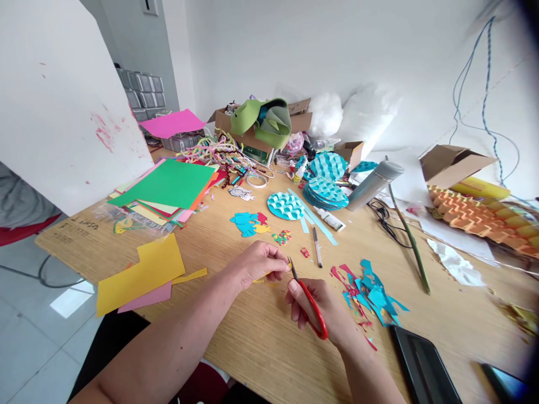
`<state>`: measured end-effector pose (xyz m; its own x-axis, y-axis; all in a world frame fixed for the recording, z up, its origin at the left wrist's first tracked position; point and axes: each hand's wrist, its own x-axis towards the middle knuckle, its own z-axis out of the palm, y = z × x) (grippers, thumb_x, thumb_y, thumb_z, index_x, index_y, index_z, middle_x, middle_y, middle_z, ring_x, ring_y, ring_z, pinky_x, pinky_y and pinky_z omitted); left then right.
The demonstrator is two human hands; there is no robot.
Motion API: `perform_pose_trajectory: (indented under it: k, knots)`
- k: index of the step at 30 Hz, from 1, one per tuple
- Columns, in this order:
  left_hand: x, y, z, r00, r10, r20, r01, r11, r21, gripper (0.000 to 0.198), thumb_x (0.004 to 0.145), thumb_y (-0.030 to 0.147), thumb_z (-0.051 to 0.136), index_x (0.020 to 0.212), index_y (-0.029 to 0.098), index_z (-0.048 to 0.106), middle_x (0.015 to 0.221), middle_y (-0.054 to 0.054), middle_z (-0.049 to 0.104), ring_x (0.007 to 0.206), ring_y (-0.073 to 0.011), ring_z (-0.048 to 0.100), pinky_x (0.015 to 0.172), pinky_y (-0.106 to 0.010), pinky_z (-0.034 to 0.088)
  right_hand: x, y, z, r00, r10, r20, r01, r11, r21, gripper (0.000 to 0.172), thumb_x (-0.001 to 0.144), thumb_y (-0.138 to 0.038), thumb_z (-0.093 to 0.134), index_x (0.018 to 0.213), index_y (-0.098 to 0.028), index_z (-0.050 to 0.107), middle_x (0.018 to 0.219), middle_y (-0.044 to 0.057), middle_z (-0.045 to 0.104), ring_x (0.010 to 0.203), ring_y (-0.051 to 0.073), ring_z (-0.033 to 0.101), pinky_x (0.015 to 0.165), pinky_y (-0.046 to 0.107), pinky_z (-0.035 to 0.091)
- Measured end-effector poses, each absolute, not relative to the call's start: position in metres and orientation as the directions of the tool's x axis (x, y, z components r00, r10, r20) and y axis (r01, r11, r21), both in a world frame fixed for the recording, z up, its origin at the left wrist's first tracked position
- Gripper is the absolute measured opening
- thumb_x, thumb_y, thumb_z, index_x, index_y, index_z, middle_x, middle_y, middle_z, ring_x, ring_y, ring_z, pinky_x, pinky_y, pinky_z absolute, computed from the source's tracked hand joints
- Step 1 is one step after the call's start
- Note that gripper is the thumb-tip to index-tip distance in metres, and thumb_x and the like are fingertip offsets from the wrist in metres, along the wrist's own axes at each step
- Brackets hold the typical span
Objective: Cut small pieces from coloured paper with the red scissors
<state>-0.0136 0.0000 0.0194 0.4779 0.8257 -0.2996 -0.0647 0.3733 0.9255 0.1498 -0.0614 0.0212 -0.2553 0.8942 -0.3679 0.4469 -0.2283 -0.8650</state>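
Red-handled scissors (312,307) are held in my right hand (322,297), their blades pointing up and left. My left hand (267,259) pinches a small piece of yellow paper (288,267) right at the blade tips; most of it hides behind the fingers. Beyond my hands lie blue paper cutouts (245,224), a yellow cutout (262,228) and a heap of tiny coloured paper bits (281,238). A small red piece (305,252) and a pen (317,247) are a little to the right. Blue and red paper scraps (373,292) lie right of the scissors.
Yellow card (143,275) and a stack of coloured paper (168,182) lie left. Blue wavy paper discs (324,193), a glue tube (330,219) and a grey bottle (374,185) stand or lie farther back. A black phone-like device (423,365) is at front right.
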Motion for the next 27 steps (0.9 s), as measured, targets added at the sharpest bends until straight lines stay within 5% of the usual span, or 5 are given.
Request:
perform_pose_trajectory:
  k: [27]
  knots:
    - [-0.0199,0.0064,0.0148,0.49,0.822,-0.291,-0.05,0.359,0.932,0.018,0.056,0.027,0.071,0.065,0.014,0.062,0.051,0.002,0.058,0.047,-0.008,0.048,0.051,-0.024,0.036,0.1499,-0.0625,0.0243,-0.237,0.875,-0.422,0.457,-0.283,-0.843,0.053,0.077,-0.067,0.055,0.064,-0.016,0.055,0.044,-0.001,0.058,0.033,0.009,0.05,0.034,0.017,0.03]
